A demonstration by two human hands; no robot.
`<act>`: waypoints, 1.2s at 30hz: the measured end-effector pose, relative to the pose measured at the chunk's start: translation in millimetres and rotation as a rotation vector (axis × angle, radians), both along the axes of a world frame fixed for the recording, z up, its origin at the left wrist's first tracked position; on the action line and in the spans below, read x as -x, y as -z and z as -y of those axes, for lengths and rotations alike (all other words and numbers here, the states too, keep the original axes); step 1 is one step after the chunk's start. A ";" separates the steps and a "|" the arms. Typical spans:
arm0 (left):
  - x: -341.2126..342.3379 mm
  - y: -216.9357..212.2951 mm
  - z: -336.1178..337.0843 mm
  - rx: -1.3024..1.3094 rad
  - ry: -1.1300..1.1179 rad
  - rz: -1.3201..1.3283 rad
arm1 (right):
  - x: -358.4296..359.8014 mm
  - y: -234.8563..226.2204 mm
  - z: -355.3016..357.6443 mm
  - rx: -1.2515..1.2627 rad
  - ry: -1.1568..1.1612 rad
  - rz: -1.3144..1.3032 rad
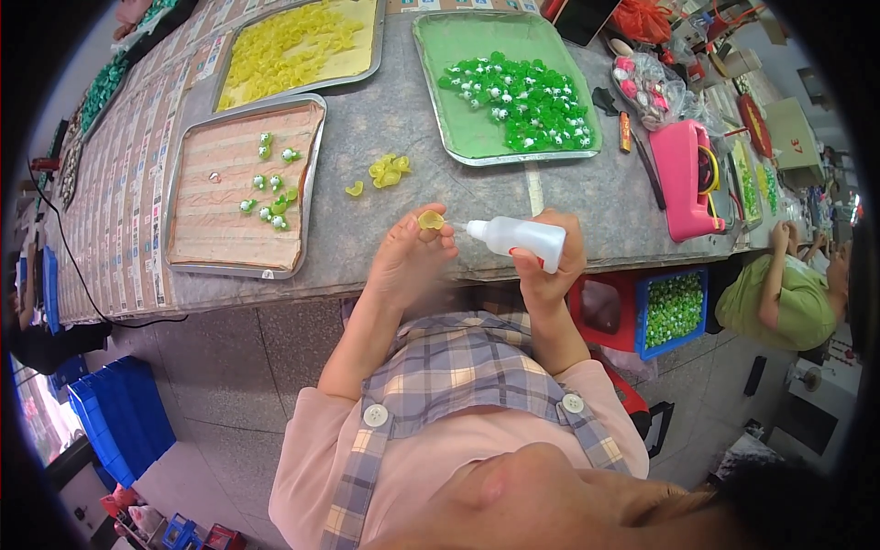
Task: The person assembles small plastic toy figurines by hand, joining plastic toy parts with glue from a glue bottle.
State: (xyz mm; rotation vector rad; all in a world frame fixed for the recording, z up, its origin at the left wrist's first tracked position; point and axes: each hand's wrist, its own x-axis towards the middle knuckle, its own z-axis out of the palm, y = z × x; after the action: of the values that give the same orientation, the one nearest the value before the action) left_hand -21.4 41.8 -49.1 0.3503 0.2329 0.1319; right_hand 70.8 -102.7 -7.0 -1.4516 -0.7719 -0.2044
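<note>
Between the fingertips of my left hand (403,247) is a small yellow cup-shaped plastic piece (431,220), its hollow side showing. My right hand (557,261) is wrapped round a white squeeze bottle (522,238), tilted so that its thin nozzle points left at the yellow piece. Whether the nozzle touches the piece I cannot tell. Just beyond my left hand, a little pile of the same yellow pieces (389,170) lies on the table. To the left stands a paper-lined tray (197,220) with several green and white figures (275,218) on it.
At the back are a tray of yellow pieces (293,46) and a green-lined tray (467,137) of green pieces with white parts. On the right stand a pink holder (676,174) and an orange tube (625,133). A blue crate (674,312) sits below the table edge, near another person (779,298).
</note>
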 end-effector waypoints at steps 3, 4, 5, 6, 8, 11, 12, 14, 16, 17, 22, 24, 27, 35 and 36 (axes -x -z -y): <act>0.1 -0.9 0.4 0.002 0.009 -0.003 | 1.9 0.0 -2.3 0.057 0.021 0.048; 0.1 -1.4 0.4 0.001 0.009 -0.003 | 2.7 -1.7 -3.1 0.079 0.031 0.055; 0.1 -2.0 0.4 -0.003 0.011 -0.011 | 3.2 -3.2 -3.8 0.101 0.041 0.061; 0.2 -2.2 0.3 -0.007 0.011 -0.019 | 3.5 -4.1 -4.8 0.101 0.039 0.062; 0.8 -2.0 0.2 -0.005 0.011 -0.017 | 4.0 -5.1 -6.2 0.089 -0.003 0.053; 0.9 -2.4 0.4 -0.004 0.012 -0.014 | 4.6 -4.7 -6.2 0.101 -0.012 0.052; 0.8 -2.6 0.4 -0.007 0.012 -0.014 | 4.8 -4.9 -6.3 0.101 -0.013 0.052; 0.6 -2.6 0.3 -0.009 0.008 -0.012 | 5.3 -5.2 -6.4 0.106 -0.019 0.062; 0.2 -2.4 0.4 -0.011 0.006 -0.010 | 6.1 -6.2 -6.4 0.112 -0.015 0.052; 0.2 -2.3 0.4 -0.011 0.002 -0.004 | 6.3 -6.6 -6.4 0.118 -0.011 0.042; 0.7 -0.7 0.2 -0.037 -0.007 -0.008 | 5.0 -5.1 -6.0 0.131 -0.003 0.045; 0.5 -1.7 0.6 -0.046 -0.022 0.001 | 4.7 -5.9 -6.2 0.132 0.000 0.056; 0.6 -2.1 0.8 -0.061 -0.035 0.004 | 4.5 -5.8 -6.3 0.133 0.015 0.057; -0.4 -3.7 0.5 -0.105 -0.082 0.015 | 2.0 -3.1 -2.5 0.167 0.042 0.048; -0.4 -4.1 0.6 -0.115 -0.096 0.012 | 2.0 -3.1 -2.5 0.167 0.042 0.048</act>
State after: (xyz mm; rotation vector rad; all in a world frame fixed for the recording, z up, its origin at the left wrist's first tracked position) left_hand -21.0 41.2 -45.0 0.4525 0.2310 0.2425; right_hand 68.8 -100.2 -3.9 -1.6267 -0.8133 -0.2110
